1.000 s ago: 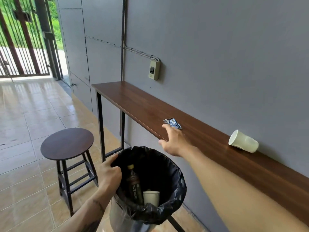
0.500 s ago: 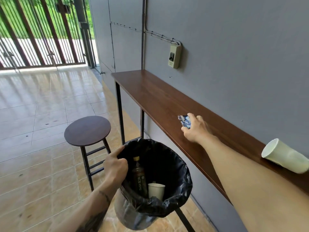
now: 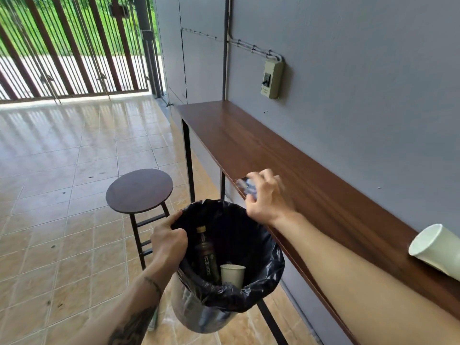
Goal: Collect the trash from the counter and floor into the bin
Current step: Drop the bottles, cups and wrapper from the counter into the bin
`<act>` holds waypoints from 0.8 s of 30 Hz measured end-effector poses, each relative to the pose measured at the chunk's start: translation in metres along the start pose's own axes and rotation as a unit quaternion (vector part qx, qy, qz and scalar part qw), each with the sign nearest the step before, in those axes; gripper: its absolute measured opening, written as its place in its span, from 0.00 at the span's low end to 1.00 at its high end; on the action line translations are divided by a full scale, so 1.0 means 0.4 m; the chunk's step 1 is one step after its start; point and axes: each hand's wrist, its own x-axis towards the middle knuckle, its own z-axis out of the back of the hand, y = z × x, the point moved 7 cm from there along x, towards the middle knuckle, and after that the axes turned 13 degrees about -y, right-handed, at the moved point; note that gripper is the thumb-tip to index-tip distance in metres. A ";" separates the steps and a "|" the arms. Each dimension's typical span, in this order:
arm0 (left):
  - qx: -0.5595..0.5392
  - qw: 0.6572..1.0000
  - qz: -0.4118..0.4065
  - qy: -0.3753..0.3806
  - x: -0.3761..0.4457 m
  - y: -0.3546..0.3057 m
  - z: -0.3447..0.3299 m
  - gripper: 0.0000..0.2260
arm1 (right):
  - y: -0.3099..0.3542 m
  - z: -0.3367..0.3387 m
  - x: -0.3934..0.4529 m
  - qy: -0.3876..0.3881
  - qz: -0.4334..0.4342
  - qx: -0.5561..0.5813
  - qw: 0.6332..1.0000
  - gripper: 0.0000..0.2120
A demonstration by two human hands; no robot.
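Grey wall (image 3: 348, 70) on the right with a switch box (image 3: 271, 79), round stool (image 3: 139, 190) on tan tiled floor (image 3: 62, 170), sunlight streaming through the barred gate (image 3: 69, 46).

long narrow wooden counter (image 3: 249, 145) fixed along the grey wall, dark metal legs beneath. white paper cup (image 3: 438, 250) lies on its side at the near end, mouth toward the far end. tan tiled floor (image 3: 62, 158) carries a round-topped stool (image 3: 139, 190) beside the counter.
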 end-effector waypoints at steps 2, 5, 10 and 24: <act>-0.004 1.000 0.002 -0.003 0.009 -0.004 -0.003 0.31 | 0.089 -0.009 -0.037 0.032 0.061 0.042 0.997 0.25; -0.014 1.000 0.007 -0.009 0.024 -0.013 -0.007 0.30 | 0.169 -0.048 -0.088 0.082 0.114 0.047 0.989 0.26; -0.021 1.000 0.001 -0.006 0.028 -0.022 0.003 0.29 | 0.175 -0.111 -0.149 0.155 0.107 0.023 0.982 0.29; -0.020 0.994 -0.001 0.105 -0.040 0.033 -0.060 0.28 | -0.182 0.281 -0.174 -0.042 -0.069 -0.129 0.988 0.26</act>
